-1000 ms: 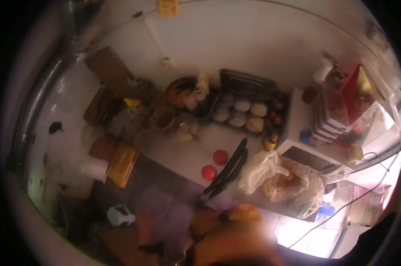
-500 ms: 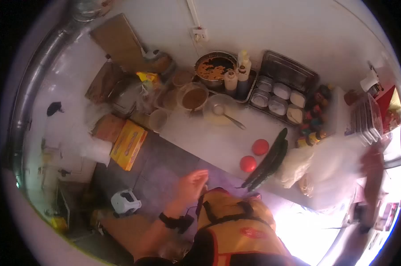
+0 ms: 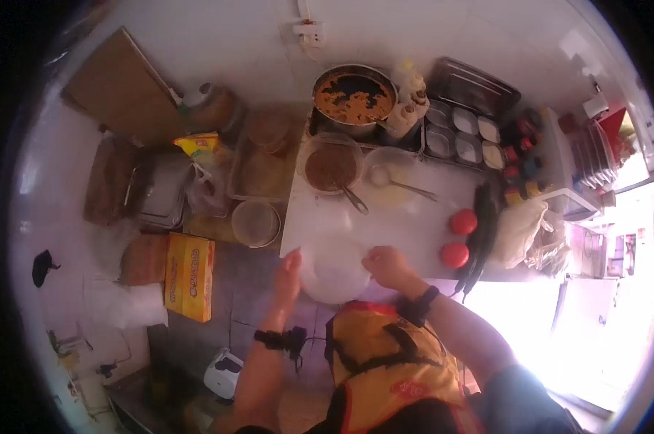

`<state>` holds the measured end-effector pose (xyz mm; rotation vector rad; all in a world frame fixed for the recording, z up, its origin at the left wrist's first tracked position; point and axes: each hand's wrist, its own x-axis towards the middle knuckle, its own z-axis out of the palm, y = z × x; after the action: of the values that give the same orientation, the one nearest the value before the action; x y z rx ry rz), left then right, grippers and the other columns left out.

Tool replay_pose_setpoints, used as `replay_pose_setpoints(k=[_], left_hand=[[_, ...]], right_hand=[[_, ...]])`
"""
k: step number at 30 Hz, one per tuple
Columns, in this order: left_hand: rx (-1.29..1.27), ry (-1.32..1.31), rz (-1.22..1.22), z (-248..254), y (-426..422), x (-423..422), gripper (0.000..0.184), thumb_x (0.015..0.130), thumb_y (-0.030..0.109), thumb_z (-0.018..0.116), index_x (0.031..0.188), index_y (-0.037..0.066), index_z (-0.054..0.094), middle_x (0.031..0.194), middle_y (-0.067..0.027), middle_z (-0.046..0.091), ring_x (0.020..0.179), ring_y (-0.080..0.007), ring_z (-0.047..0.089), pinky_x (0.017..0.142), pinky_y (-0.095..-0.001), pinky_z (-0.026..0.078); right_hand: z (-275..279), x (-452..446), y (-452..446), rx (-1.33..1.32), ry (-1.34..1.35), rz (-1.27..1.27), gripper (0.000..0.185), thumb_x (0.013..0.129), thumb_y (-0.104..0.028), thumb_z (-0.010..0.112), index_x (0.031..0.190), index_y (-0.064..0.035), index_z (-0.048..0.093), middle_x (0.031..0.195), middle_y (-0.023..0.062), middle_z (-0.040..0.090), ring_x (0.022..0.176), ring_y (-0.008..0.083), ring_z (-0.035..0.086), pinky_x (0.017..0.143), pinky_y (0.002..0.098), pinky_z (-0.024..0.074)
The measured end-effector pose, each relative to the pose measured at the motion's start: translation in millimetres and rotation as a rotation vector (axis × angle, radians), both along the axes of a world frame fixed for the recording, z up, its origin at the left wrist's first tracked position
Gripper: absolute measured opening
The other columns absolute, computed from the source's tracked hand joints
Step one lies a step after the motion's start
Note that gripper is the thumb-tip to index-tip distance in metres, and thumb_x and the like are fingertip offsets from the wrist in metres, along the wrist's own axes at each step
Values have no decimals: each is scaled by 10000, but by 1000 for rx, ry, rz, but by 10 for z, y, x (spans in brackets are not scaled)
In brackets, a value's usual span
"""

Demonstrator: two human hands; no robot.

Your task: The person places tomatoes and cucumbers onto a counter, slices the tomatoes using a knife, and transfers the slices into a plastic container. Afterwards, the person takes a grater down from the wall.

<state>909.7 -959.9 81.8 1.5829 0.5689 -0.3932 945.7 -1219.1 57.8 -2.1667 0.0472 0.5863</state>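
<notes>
Kitchen: sauce pan (image 3: 356,95), tomatoes (image 3: 463,221), condiment trays (image 3: 466,136).

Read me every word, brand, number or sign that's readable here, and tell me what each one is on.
No text is readable.
Yellow box: dark lettering on it, too blurred to read.
Orange apron: a red mark on it, too blurred.
Yellow packet: any print is too small and blurred.

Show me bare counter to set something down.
Bare counter lies between the ladle, the tomatoes and the right hand; a smaller patch in front of the sauce tub. Crowded: the wall side, with pan, squeeze bottles, condiment box.
</notes>
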Motion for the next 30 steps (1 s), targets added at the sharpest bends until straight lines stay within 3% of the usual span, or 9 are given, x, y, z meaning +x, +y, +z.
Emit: replay_pose_setpoints(k=[8, 10, 11, 13, 16, 21, 25, 29, 30], left_hand=[[-148, -45, 56, -333, 554, 385, 682, 1022, 598, 369, 1434, 68, 492, 1436, -116, 533, 1247, -241, 554, 981, -469, 451], [-225, 10, 187, -672, 672, 380, 605, 1017, 503, 483, 1435, 66, 465, 1334, -117, 585, 1232, -226, 559, 881, -467, 521], [-230, 18, 166, -622, 633, 346, 605, 1017, 503, 483, 1435, 66, 465, 1334, -117, 585, 1232, -226, 559, 881, -467, 521], [-62, 58, 180, -439, 533, 261, 471, 984, 348, 613, 1332, 50, 504, 1167, -107, 616, 1098, -229, 630, 724, -392, 573], [-166, 130, 125, -559, 522, 55, 335, 938, 214, 680, 1193, 54, 534, 1037, -88, 597, 904, -224, 673, 603, -329, 566], [-245, 145, 123, -641, 472, -41, 238, 954, 195, 642, 1122, 68, 532, 1042, -96, 600, 829, -236, 676, 665, -347, 576], [-317, 27, 254, -766, 607, -36, 257, 976, 215, 593, 1178, 68, 533, 1064, -112, 619, 947, -263, 656, 788, -416, 570], [-627, -82, 173, -996, 834, -226, 318, 984, 248, 567, 1247, 70, 550, 1132, -130, 631, 992, -260, 637, 875, -457, 538], [75, -430, -340, -1342, 1019, -285, 325, 986, 275, 564, 1240, 74, 583, 1129, -132, 649, 984, -262, 645, 902, -452, 523]], right_hand=[[2, -60, 163, 383, 253, -189, 291, 867, -267, 692, 993, -4, 698, 787, 46, 681, 654, 139, 588, 621, 344, 512], [348, -145, 88, 285, 76, -275, 290, 900, -229, 687, 1058, 14, 689, 800, 20, 672, 661, 121, 581, 625, 306, 512], [434, -201, -79, 279, 78, -297, 290, 900, -229, 687, 1058, 14, 689, 800, 20, 672, 661, 121, 581, 625, 306, 512], [557, -381, -574, 422, 71, -166, 265, 939, -125, 626, 1160, 3, 695, 1005, 87, 717, 934, 137, 665, 816, 286, 528], [656, -524, -954, 187, 332, -469, 212, 945, -90, 605, 1096, 9, 716, 963, 95, 721, 881, 144, 687, 768, 293, 547], [-129, -570, -970, 105, 288, -656, 261, 897, -286, 684, 873, -27, 696, 725, 70, 686, 611, 133, 624, 582, 321, 516], [-76, -480, -917, 20, 226, -440, 394, 920, -411, 622, 948, -24, 691, 903, 141, 717, 837, 305, 698, 737, 397, 542], [-201, -848, -1562, -8, -66, -175, 335, 920, -304, 679, 1117, -34, 656, 957, 118, 722, 860, 229, 698, 766, 368, 553], [-177, -995, -1841, 33, -81, -161, 326, 909, -297, 679, 1112, -43, 666, 972, 130, 723, 890, 248, 700, 792, 376, 548]])
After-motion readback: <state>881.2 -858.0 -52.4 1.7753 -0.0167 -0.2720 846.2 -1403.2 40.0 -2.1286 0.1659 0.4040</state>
